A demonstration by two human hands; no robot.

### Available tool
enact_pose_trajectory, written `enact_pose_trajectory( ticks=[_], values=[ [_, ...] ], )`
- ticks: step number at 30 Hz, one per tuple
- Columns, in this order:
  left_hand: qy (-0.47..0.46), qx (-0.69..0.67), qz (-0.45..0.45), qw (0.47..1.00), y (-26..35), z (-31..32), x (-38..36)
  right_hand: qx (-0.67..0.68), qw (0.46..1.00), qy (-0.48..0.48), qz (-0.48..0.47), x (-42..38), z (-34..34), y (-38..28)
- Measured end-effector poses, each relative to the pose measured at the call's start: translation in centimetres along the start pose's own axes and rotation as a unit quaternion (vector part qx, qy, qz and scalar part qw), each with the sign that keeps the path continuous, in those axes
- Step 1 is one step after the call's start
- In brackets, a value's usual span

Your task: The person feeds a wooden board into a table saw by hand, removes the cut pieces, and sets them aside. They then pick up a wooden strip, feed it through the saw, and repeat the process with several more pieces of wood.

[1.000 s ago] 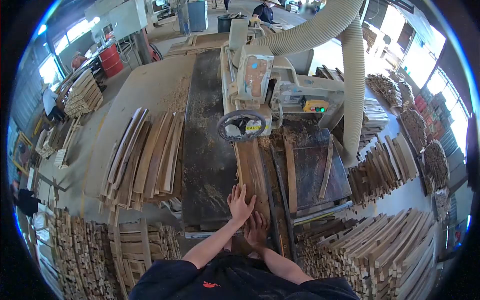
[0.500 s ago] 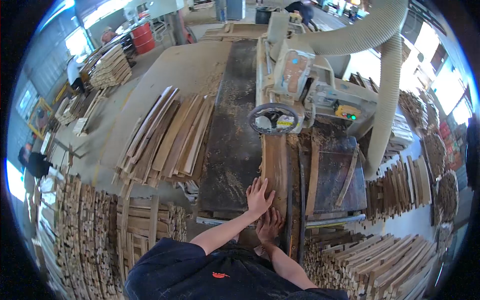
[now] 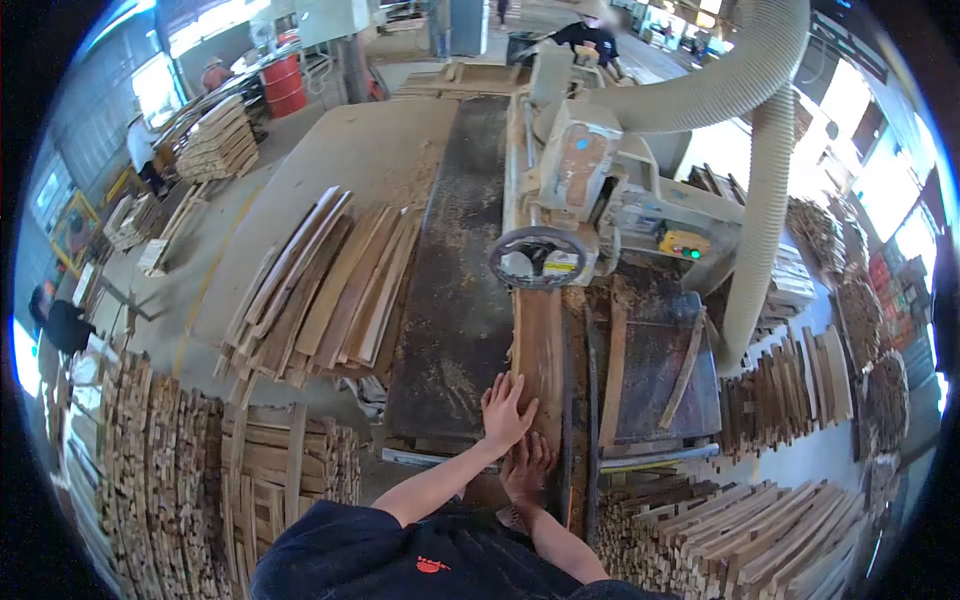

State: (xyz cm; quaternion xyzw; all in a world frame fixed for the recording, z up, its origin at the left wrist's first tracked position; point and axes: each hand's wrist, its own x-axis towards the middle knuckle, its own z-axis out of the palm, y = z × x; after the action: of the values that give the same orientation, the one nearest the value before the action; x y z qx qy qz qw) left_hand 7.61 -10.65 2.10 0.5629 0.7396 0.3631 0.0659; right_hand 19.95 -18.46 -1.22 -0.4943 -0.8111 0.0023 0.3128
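A long brown board (image 3: 540, 335) lies on the saw machine's bed, its far end passing beneath the black handwheel (image 3: 541, 257). My left hand (image 3: 508, 412) rests on the board's left edge with its fingers spread, holding nothing. Just behind and to the right, my right hand (image 3: 528, 470) lies on the near end of the board, fingers apart and pointing forward. Right of the board runs a dark metal guide rail (image 3: 591, 400). Sawdust is scattered over the dark table (image 3: 455, 300) to the left.
Cut boards (image 3: 330, 290) are piled left of the machine. A narrow strip (image 3: 684, 368) lies on the right-hand table (image 3: 655, 400). Wood stacks (image 3: 160, 480) stand at both sides. A thick hose (image 3: 760, 230) hangs at right. A person (image 3: 588, 40) is behind the machine; others are at far left.
The whole view has shifted, with the machine now slightly lower and further left. Both hands still lie on the board. The person behind the machine shows more fully.
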Motion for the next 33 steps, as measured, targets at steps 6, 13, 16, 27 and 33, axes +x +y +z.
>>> enact_pose_trajectory(
  ticks=[6, 13, 16, 27, 33],
  values=[
    [0.010, -0.001, 0.020, 1.000, -0.1, 0.1, 0.0, -0.010, 1.000, -0.017, 0.025, -0.4, 0.2, -0.3],
    [-0.001, 0.019, 0.012, 1.000, -0.1, 0.1, 0.1, 0.019, 1.000, 0.008, 0.007, -0.1, 0.6, -0.1],
    [-0.012, 0.010, 0.004, 1.000, 0.0, -0.2, 0.1, 0.016, 1.000, 0.001, 0.012, -0.5, 0.6, -0.2],
    [0.016, -0.002, 0.021, 1.000, 0.1, -0.2, 0.1, 0.014, 0.999, -0.026, 0.029, -0.1, -0.2, -0.4],
    [0.009, 0.008, 0.014, 1.000, 0.2, -0.1, 0.1, 0.014, 0.999, -0.025, 0.028, -0.2, -0.2, -0.3]
  ],
)
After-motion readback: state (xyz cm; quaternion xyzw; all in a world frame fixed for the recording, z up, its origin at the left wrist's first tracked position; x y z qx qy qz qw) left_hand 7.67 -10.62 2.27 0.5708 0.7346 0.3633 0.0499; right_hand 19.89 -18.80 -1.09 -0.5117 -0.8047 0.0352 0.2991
